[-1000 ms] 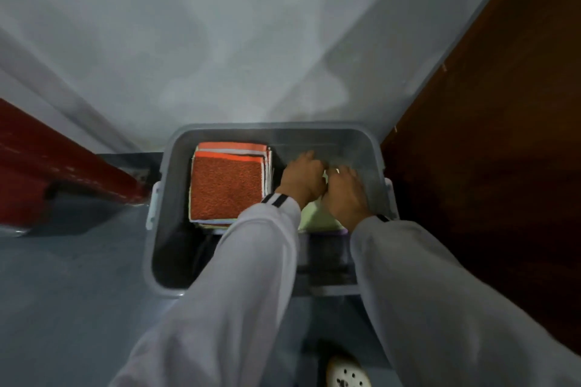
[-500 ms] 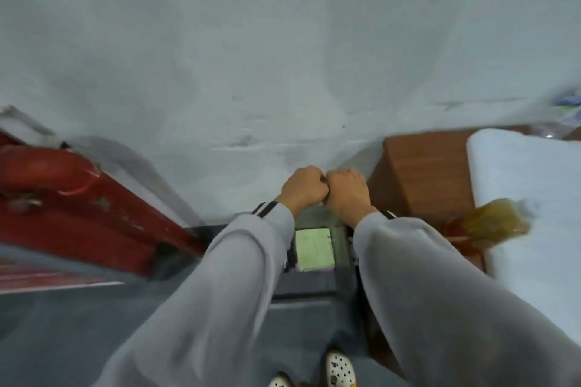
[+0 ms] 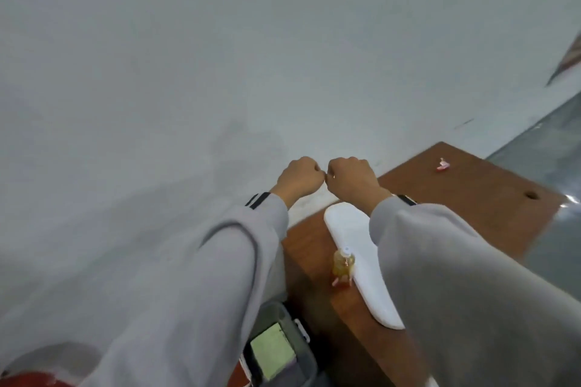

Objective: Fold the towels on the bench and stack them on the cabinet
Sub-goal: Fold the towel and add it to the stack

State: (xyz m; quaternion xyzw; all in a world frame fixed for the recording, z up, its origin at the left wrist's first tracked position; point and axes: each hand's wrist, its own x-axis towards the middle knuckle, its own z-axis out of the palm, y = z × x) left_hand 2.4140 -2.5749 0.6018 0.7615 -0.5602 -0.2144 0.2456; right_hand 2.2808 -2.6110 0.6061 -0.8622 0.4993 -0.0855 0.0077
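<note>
- The left grip (image 3: pixel 300 177) and right grip (image 3: pixel 350 181) are curled into fists, knuckles nearly touching, nothing seen inside.
- A green towel (image 3: pixel 273 352) lies in a grey bin (image 3: pixel 309 366) at 6 o'clock.
- The cabinet (image 3: pixel 471 198) is at 4 o'clock.

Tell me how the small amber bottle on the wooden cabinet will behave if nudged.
The amber bottle seems upright and narrow, so a nudge would probably tip it. Being small, it is likely light. The white pad beside it might block a fall that way.

The brown cabinet (image 3: pixel 471 198) bears a white slab (image 3: pixel 355 248), an amber bottle (image 3: pixel 343 264), a pink trinket (image 3: pixel 442 164).
</note>
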